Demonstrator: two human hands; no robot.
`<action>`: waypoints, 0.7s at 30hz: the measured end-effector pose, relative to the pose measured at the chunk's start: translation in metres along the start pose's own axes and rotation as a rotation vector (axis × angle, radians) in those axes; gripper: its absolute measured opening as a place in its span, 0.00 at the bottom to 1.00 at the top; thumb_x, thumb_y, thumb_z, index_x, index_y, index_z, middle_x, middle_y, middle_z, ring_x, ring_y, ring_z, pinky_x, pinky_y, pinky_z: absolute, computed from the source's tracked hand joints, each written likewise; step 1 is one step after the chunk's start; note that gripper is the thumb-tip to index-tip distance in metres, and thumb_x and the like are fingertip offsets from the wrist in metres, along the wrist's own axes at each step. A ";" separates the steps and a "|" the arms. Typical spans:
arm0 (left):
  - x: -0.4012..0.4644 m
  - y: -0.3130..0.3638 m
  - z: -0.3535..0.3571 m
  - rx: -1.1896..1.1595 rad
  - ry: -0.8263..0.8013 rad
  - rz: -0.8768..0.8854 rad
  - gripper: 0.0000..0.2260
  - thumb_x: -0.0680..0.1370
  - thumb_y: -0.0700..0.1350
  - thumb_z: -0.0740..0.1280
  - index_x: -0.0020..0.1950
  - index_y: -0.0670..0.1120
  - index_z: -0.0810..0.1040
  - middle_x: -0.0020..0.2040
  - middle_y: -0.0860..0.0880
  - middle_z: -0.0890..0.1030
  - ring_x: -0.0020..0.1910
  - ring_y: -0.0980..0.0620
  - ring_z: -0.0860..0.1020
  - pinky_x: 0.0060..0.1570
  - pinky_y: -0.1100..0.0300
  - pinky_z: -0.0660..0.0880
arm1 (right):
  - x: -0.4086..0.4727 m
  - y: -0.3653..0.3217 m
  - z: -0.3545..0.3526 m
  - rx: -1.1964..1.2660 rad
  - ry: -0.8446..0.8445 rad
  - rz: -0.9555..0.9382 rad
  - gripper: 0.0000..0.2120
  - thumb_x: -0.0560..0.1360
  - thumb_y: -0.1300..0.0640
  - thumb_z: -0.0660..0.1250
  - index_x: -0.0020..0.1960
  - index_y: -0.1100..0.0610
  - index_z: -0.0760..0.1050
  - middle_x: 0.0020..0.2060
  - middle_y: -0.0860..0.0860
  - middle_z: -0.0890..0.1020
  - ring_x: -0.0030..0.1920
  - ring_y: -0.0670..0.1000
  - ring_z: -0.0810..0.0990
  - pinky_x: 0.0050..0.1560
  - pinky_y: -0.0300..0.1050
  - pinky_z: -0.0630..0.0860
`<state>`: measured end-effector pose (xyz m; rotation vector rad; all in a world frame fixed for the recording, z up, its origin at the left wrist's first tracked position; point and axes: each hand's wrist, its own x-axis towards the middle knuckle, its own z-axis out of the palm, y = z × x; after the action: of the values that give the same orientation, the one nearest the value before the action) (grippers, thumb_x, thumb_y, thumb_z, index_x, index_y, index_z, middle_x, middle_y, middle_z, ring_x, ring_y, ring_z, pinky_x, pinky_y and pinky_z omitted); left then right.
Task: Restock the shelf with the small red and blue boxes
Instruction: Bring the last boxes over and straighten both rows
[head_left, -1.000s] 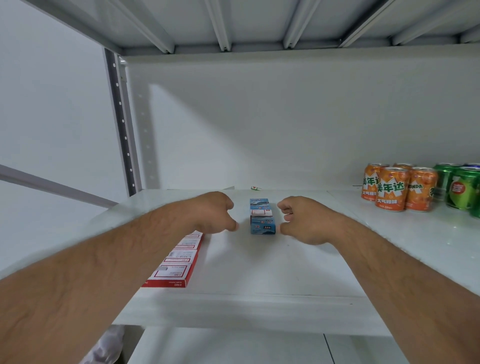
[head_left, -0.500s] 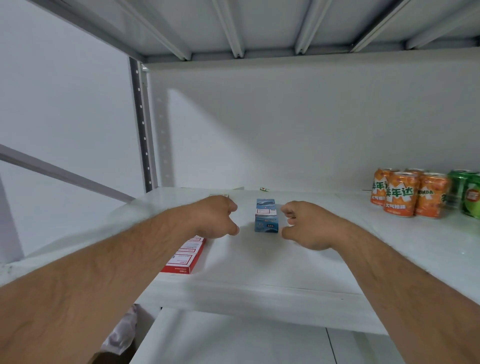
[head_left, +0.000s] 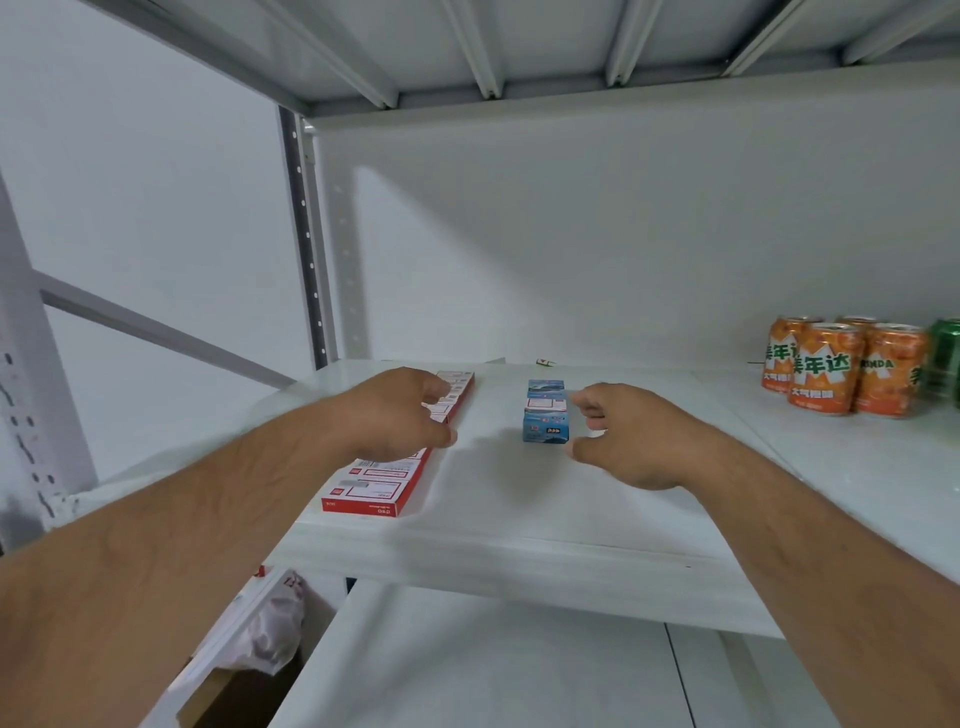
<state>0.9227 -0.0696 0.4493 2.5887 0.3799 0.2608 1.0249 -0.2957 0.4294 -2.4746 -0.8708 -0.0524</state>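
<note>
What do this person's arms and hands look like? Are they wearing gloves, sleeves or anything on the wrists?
Both arms are bare as far as the picture shows: no sleeves in view. The left hand and right hand wear no gloves, and no watch, bracelet or ring can be seen. The forearms carry fine dark hair. No tool or strap is attached.

You face a white metal shelving unit (head_left: 519, 551) set against a plain white wall (head_left: 597, 234). Above you, the underside of the next shelf (head_left: 519, 41) shows pale ribs running toward you. At the back left, a perforated grey upright (head_left: 304, 234) rises, and a diagonal brace (head_left: 156, 327) crosses the left side. Orange soda cans (head_left: 841, 369) and a green can (head_left: 945, 358) stand at the far right. Light is even and soft.
</note>
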 end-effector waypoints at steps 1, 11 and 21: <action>-0.001 -0.002 -0.001 -0.012 0.005 0.010 0.31 0.75 0.49 0.72 0.76 0.50 0.66 0.72 0.55 0.71 0.68 0.55 0.72 0.67 0.57 0.69 | -0.002 -0.002 0.000 0.004 0.012 0.008 0.21 0.77 0.53 0.70 0.69 0.51 0.72 0.64 0.48 0.77 0.63 0.50 0.77 0.63 0.46 0.75; -0.014 -0.042 -0.027 -0.033 -0.010 0.088 0.31 0.75 0.49 0.73 0.76 0.51 0.66 0.71 0.56 0.72 0.61 0.61 0.73 0.55 0.64 0.69 | -0.008 -0.037 0.019 -0.030 0.042 0.074 0.22 0.74 0.49 0.72 0.63 0.59 0.75 0.59 0.54 0.80 0.60 0.55 0.80 0.63 0.57 0.76; -0.039 -0.116 -0.045 -0.089 -0.079 0.098 0.29 0.73 0.52 0.75 0.72 0.51 0.71 0.65 0.60 0.76 0.60 0.64 0.74 0.51 0.73 0.68 | -0.013 -0.105 0.067 -0.017 -0.012 -0.052 0.28 0.73 0.40 0.72 0.70 0.48 0.73 0.67 0.42 0.75 0.66 0.43 0.74 0.69 0.44 0.71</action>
<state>0.8498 0.0351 0.4240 2.5241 0.2084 0.2042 0.9434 -0.2021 0.4165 -2.4703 -0.9434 -0.0637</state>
